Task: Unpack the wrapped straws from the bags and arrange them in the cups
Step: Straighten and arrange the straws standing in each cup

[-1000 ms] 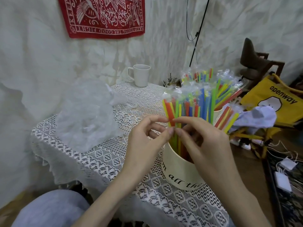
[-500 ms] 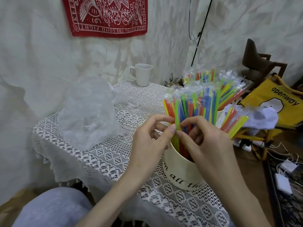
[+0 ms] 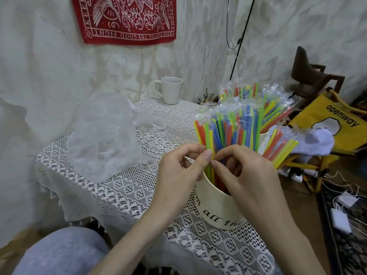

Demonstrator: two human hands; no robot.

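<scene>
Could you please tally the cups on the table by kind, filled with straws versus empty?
Cups holding wrapped straws: 2, the lettered cream cup and a cup behind it
Empty white mug: 1
Total: 3

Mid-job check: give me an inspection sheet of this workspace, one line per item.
Surface: table under a white lace cloth.
Job's things: wrapped straws upright in the cream lettered cup; more straws in a cup behind; white mug at the back.
Clutter: crumpled clear plastic bag on the left.
Grippers: left hand and right hand pinch straws above the cup.
Cables: black cord on the wall; white chargers on the floor.
Surroundings: red banner, yellow bag.
</scene>
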